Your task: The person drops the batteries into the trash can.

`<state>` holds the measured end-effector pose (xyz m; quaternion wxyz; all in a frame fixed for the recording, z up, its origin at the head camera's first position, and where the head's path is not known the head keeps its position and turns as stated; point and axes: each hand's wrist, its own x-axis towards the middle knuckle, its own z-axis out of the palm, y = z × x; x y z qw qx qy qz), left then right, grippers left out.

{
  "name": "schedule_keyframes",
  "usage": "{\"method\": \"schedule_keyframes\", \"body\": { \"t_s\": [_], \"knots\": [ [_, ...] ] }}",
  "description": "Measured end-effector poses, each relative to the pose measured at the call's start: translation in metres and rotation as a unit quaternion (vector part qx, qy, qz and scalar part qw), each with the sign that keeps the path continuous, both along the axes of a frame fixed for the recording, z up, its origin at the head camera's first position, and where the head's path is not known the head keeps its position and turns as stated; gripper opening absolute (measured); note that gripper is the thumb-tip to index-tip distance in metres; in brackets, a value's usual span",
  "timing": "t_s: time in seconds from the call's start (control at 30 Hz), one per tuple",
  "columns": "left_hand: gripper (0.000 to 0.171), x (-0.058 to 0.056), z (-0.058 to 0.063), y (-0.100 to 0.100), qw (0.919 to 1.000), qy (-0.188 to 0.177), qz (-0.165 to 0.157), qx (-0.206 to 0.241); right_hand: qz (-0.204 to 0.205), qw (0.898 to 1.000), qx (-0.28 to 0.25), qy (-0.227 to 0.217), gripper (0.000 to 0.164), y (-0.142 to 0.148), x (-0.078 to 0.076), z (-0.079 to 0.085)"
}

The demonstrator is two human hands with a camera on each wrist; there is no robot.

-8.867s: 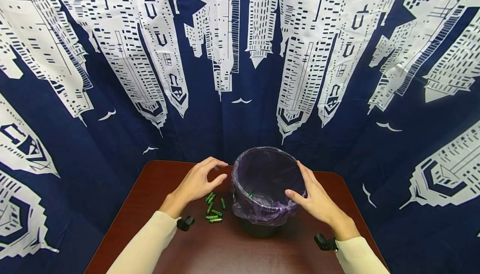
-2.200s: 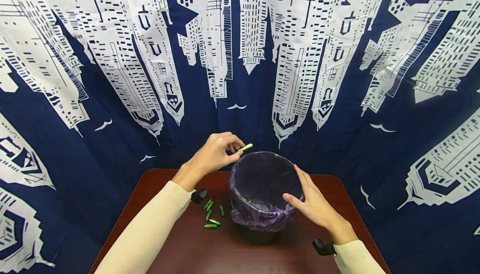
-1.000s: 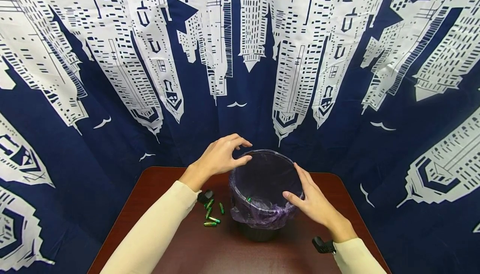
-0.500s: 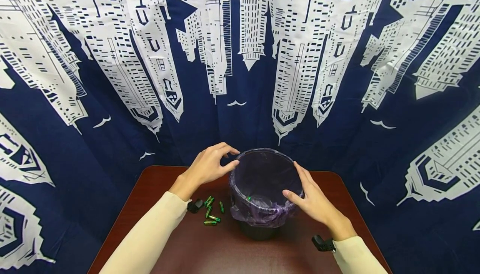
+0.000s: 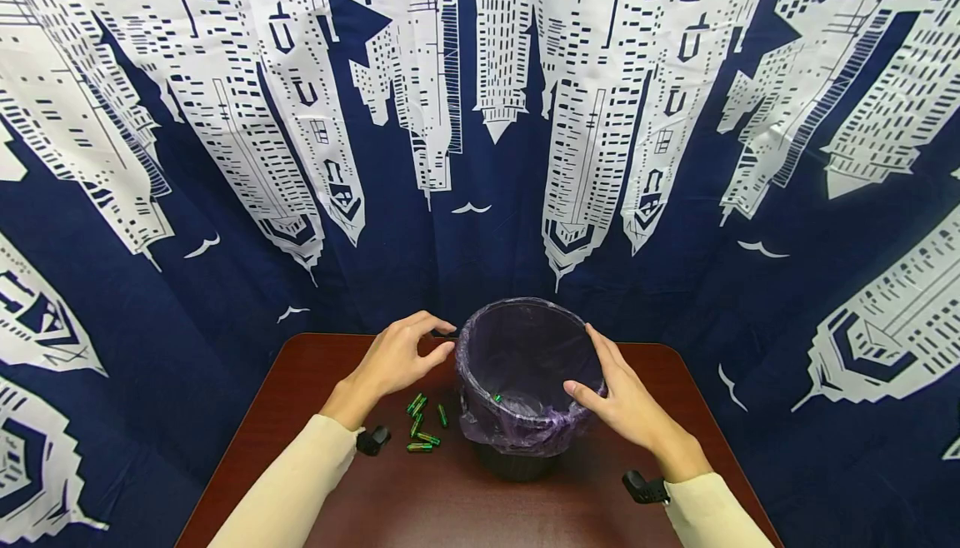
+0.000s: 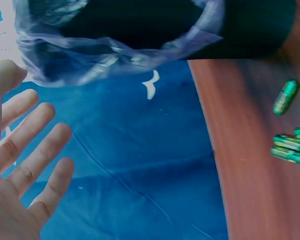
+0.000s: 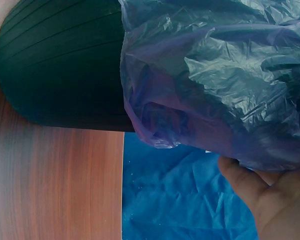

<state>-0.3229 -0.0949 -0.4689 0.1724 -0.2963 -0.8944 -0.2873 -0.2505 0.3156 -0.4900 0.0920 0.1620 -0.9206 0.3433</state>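
Note:
A dark waste bin (image 5: 517, 465), lined with a purple translucent bag (image 5: 513, 431), stands upright on the table. My left hand (image 5: 393, 361) is held left of the bin's rim, fingers spread and thumb apart, with nothing in it; the left wrist view shows its bare fingers (image 6: 50, 145). My right hand (image 5: 630, 398) rests against the bin's right side, fingers straight along the rim and thumb at the bagged edge (image 7: 230, 167). Several green batteries (image 5: 418, 425) lie on the table below the left hand. A small green piece (image 5: 497, 397) shows at the bin's front inner edge.
The reddish-brown table (image 5: 360, 498) has rounded far corners and ends just behind the bin. A dark blue curtain (image 5: 405, 265) with white city buildings hangs behind and at both sides. Dark wrist devices (image 5: 372, 440) sit on both forearms.
My left hand held a battery over the bin's rim, let it go, and has moved back left and down toward the batteries. Fewer batteries lie on the table than at first. The right hand stays put.

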Motion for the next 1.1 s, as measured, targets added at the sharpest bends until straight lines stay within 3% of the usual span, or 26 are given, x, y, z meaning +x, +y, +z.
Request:
{"method": "schedule_keyframes", "body": {
  "t_s": [0.33,1.1],
  "knots": [
    [0.027,0.007,-0.037,-0.022,0.9995,-0.025,0.018,-0.002,-0.005,1.000,0.003,0.001,0.107,0.000,0.001,-0.001],
    [0.023,0.036,-0.125,-0.051,0.9910,-0.128,0.036,-0.009,-0.003,1.000,-0.004,0.014,0.106,-0.003,0.001,-0.002]
  ]
}}
